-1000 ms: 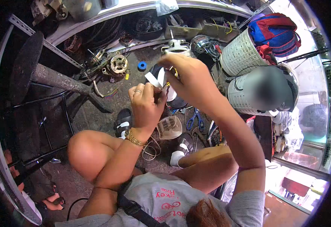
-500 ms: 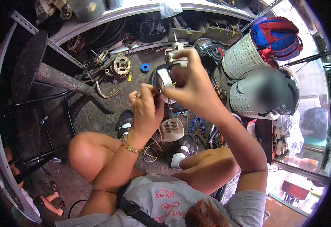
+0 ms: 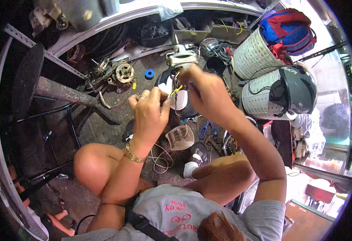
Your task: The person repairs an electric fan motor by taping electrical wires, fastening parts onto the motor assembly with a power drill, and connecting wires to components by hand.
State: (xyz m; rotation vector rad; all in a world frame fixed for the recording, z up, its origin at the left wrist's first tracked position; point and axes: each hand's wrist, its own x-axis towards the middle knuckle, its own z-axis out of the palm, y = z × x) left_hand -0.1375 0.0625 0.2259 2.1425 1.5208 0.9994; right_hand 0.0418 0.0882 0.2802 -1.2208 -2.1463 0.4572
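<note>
My left hand is closed in a pinch, thumb and forefinger on a wire with a yellow end. To its right and a little higher, my right hand has its fingers curled; motion smears them, and what they hold is hidden. Behind both hands stands a fan base with its motor head, pale on top with dark sides. Several thin wires hang down its front beside a white panel. A cream vented plastic cover lies on the floor below my hands.
Blue-handled scissors lie right of the cover. A blue tape roll and a bare motor sit farther left. White baskets hold a backpack and a helmet at right. A metal stand is at left.
My right hand has gone from a wide curve around a rounded white-and-dark shape to curled fingers. The yellow wire end now shows at my left fingertips. The view has shifted slightly.
</note>
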